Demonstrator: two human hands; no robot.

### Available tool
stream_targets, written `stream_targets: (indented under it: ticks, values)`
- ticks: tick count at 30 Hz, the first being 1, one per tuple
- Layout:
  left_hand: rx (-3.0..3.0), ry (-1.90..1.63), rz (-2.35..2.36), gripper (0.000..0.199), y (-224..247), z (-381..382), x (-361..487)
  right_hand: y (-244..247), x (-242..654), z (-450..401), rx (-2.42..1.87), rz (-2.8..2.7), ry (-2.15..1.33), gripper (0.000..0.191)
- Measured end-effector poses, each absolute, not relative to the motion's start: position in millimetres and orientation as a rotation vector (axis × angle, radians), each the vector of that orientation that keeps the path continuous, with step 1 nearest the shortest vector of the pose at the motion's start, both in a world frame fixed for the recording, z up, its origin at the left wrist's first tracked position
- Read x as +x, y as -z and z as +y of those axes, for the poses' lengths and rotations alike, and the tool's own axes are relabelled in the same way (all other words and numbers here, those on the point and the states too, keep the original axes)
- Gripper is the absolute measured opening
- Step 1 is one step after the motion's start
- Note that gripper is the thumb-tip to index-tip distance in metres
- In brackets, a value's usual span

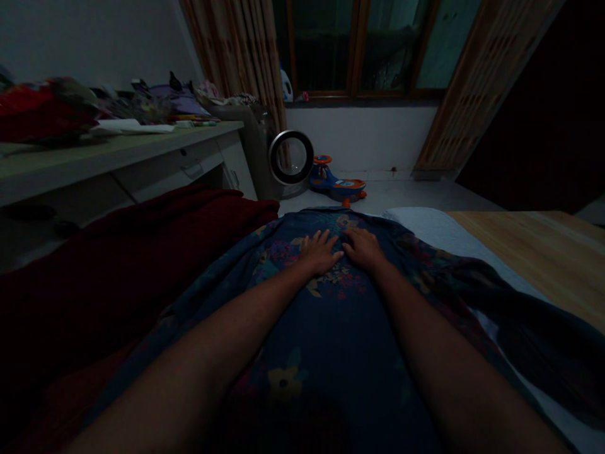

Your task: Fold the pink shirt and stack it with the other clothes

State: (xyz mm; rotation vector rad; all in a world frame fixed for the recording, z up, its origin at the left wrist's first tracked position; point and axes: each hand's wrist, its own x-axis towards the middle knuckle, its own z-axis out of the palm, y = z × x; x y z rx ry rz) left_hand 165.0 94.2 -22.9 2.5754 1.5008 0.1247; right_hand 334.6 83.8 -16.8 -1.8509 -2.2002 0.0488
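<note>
A dark blue floral garment (331, 334) lies spread out in front of me, its long sleeve (501, 284) stretching off to the right. My left hand (320, 252) rests flat on the flowered cloth near the far end, fingers spread. Close beside it, my right hand (363, 249) lies on the same cloth with its fingers slightly bent and pointing left. No fold of fabric shows between the fingers of either hand. The dim light blurs the near part of the garment.
Dark red cloth (142, 265) is heaped on the left. Beyond it stands a desk (189, 142) with clutter on top. A round-door washing machine (265, 151), a blue and orange ride-on toy (338, 183), a pale sheet (425, 224) and a wooden surface (534, 246) lie further out.
</note>
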Motion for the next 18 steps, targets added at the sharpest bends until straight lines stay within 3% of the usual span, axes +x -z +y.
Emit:
stream_targets:
  ticks: [9, 18]
  values:
    - [2.671, -0.357, 1.578, 0.048, 21.8, 69.5, 157.5, 26.8, 343.0, 83.9, -2.192, -2.014, -0.093, 0.058]
    - [2.513, -0.099, 1.576, 0.067, 13.0, -18.8, 122.6, 7.9, 320.5, 49.1, -2.060, -2.076, -0.060, 0.050]
